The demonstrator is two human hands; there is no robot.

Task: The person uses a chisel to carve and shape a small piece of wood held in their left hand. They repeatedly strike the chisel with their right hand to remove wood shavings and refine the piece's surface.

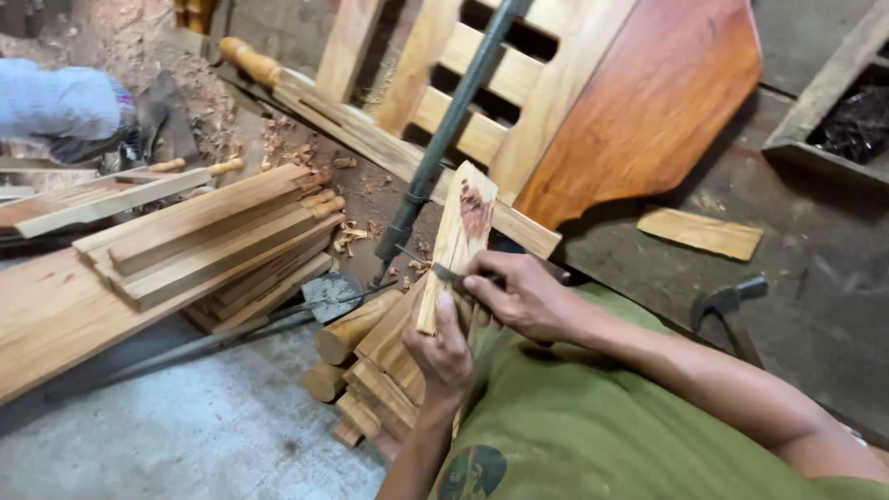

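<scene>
My left hand (441, 344) grips the lower end of a pale wooden stick (457, 239), holding it upright and tilted away from me. Its top end shows a reddish chipped patch. My right hand (517, 294) pinches a small dark metal blade (446, 274) whose tip rests against the stick's side, just above my left thumb. Below my hands lies a pile of similar wooden sticks with rounded ends (370, 370).
A stack of long wooden slats (204, 236) lies to the left on a wide plank (46, 324). A slatted wooden frame with a reddish panel (648, 102) leans behind. A dark metal bar (444, 139) stands upright. A hammer (727, 301) lies at the right. Another person's sleeve (56, 102) shows at far left.
</scene>
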